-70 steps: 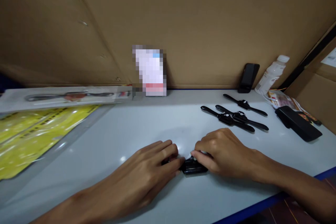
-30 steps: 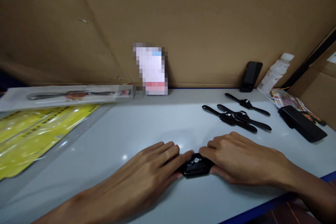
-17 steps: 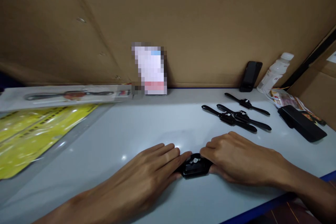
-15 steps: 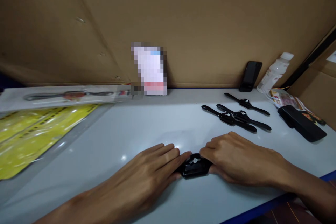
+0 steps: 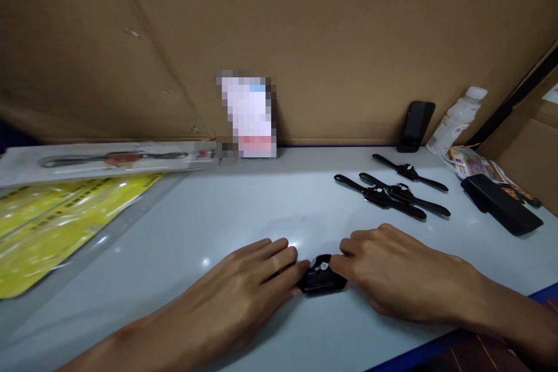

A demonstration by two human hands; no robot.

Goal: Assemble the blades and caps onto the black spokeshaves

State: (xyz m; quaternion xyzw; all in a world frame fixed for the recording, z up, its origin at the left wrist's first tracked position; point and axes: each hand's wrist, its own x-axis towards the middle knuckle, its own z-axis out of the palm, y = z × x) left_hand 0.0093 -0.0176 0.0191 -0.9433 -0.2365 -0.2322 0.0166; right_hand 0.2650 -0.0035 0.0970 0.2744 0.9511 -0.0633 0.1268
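A black spokeshave (image 5: 324,285) is held between my two hands, low over the near part of the white table, its silver screw facing up. My left hand (image 5: 250,285) is closed round its left handle, thumb and index finger by the body. On the other side my right hand (image 5: 387,273) closes over the right handle, fingertips against the body's edge. Both handles are hidden under my fingers. Beyond my right hand lie three more black spokeshaves: one (image 5: 377,196) overlapping another (image 5: 403,192), and a third (image 5: 408,172) farther back.
At left lie yellow printed packaging in clear plastic (image 5: 87,221) and a bagged tool (image 5: 117,158). A blurred-out screen (image 5: 253,116) leans on the cardboard wall (image 5: 331,40). At right are a phone (image 5: 416,127), a bottle (image 5: 455,122) and a black wedge-shaped object (image 5: 503,203).
My right hand has shifted slightly down and its fingers have moved a little on the spokeshave. My left index finger has drawn back slightly. The other things have stayed put.
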